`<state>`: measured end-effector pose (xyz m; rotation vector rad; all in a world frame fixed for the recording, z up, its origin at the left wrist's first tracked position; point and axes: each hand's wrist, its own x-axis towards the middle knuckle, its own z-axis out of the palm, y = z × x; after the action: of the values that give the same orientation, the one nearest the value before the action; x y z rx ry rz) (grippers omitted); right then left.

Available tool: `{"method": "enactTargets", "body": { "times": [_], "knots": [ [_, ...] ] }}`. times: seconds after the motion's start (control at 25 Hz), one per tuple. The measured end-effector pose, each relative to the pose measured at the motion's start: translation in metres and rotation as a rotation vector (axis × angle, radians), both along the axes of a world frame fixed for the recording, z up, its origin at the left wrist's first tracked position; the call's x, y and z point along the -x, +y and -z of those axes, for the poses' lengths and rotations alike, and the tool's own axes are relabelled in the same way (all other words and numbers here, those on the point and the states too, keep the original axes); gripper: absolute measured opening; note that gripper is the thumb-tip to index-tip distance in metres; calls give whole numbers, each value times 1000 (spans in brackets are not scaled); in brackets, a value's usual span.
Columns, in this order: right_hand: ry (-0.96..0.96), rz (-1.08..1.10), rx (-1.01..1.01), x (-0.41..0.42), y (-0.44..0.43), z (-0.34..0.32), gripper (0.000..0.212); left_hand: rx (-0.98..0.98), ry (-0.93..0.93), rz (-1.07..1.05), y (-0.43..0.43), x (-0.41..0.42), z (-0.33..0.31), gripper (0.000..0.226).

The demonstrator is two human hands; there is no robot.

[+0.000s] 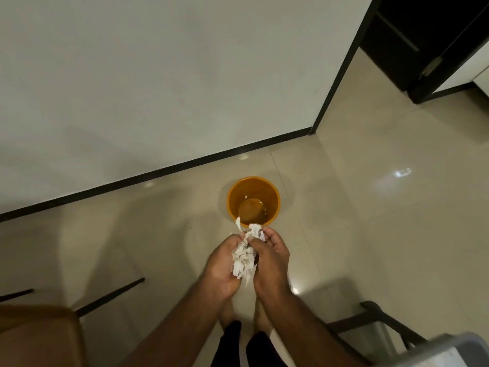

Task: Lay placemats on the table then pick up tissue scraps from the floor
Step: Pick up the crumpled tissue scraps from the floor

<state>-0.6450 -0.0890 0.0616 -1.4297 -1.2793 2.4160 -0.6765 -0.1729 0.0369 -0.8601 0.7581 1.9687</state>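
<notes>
Both hands meet at lower centre of the frame, cupped around one bundle. Left hand point(222, 266): fingers curled in, closed on the tissue scraps point(244, 256) from the left side. Right hand point(270, 260): fingers bent over the same wad from the right, thumb pressing on top. White torn pieces stick out above my fingertips and hang down between the palms.

Head view, rest of scene:
- Orange bin point(253, 201) stands upright on the floor point(370, 221), just above my hands in the frame, near the wall. The top scraps overlap its near rim in the picture; I cannot tell whether they touch it. Inside looks bare apart from a shine at the bottom.
- Floor is glossy pale tile with light reflections at centre right.
- White wall point(158, 75) fills the upper left, with a dark skirting strip point(164, 170) running diagonally along its foot.
- Dark door point(423, 43) at upper right, partly out of frame.
- My bare feet point(262, 319) show under the forearms, bottom centre.
- Brown chair seat point(37, 337) at lower left, blurred, with thin dark legs beside it.
- Pale grey object at lower right corner, too blurred to name.
</notes>
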Motion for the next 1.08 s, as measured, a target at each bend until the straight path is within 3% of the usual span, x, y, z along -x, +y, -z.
{"method": "enactTargets", "body": {
  "times": [0.4, 0.6, 0.72, 0.84, 1.0, 1.08],
  "knots": [
    [-64, 93, -8, 154, 62, 302, 35, 158, 52, 135, 73, 158, 298, 41],
    [-232, -151, -86, 202, 84, 417, 35, 422, 147, 297, 87, 203, 409, 43],
    [-334, -279, -90, 214, 94, 452, 29, 544, 162, 390, 90, 217, 438, 55],
    [-436, -306, -149, 215, 104, 464, 32, 509, 111, 431, 91, 220, 445, 72],
    [-441, -303, -88, 213, 113, 460, 39, 658, 86, 411, 92, 221, 436, 95],
    [-432, -295, -107, 214, 113, 452, 41, 722, 109, 410, 91, 219, 428, 95]
  ]
}}
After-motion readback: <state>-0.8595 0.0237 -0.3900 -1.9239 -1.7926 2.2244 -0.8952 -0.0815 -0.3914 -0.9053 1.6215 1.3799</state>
